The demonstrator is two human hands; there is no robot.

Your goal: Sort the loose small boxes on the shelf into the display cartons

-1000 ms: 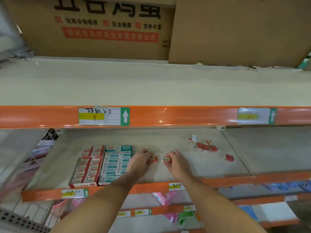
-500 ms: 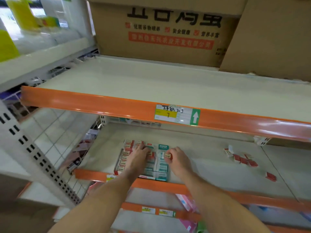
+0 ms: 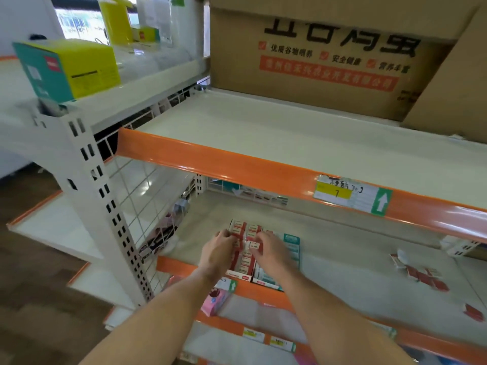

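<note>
Two display cartons stand side by side near the front of the lower shelf: a red carton (image 3: 243,275) full of small red-and-white boxes and a teal carton (image 3: 292,243) to its right. My right hand (image 3: 272,252) hovers over the red carton and pinches a small red-and-white box (image 3: 255,245). Over the red carton's left side, my left hand (image 3: 220,248) has its fingers curled on a box at that edge. Several loose small red boxes (image 3: 424,277) lie far right on the same shelf, one more (image 3: 473,312) near the front edge.
The orange beam (image 3: 263,175) of the shelf above overhangs the cartons. Big brown cardboard boxes (image 3: 316,61) sit on that upper shelf. A white perforated upright (image 3: 105,206) and wire grid stand at the left. A yellow-teal box (image 3: 71,69) rests on the neighbouring shelf.
Both hands carried small boxes from the bare shelf middle leftward to over the red carton. The view swung left, so the loose pile now lies far right.
</note>
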